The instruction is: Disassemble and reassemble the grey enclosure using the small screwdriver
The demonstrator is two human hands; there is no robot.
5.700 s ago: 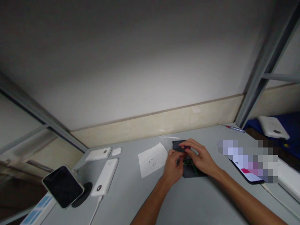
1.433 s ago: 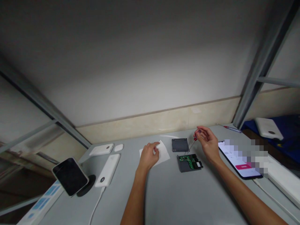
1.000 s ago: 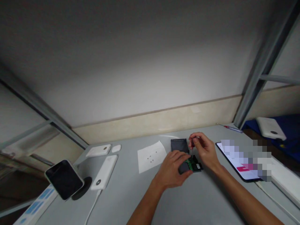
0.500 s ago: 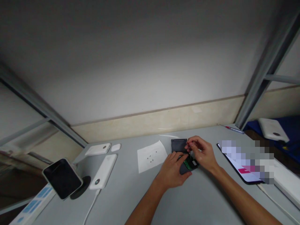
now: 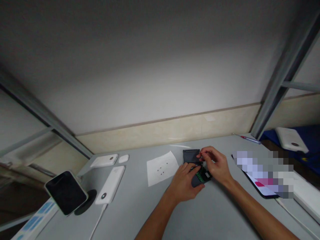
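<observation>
A small dark electronic device [image 5: 197,181], opened up with a green circuit board [image 5: 200,176] showing, rests on the table. My left hand [image 5: 183,183] is wrapped around its left side, fingers over the top and thumb along the near edge. Above the device, my right hand [image 5: 216,165] is closed in a pinch at its upper right; whatever lies between the fingertips is too small to make out. Just behind both hands lies a flat dark panel [image 5: 191,155] with a row of small slots. Several tiny dark screw-like pieces lie on white paper [image 5: 152,175] to the left.
To the left are white power banks [image 5: 111,185], a small white case [image 5: 123,158], a phone on a stand [image 5: 66,193] and a power strip [image 5: 35,221]. On the right lie a phone [image 5: 262,186] with a cable and a screwdriver [image 5: 250,139]. The wall [image 5: 160,128] closes the back.
Both hands stay almost in place around the device. The right fingertips have shifted only slightly, and the whole view has moved a little.
</observation>
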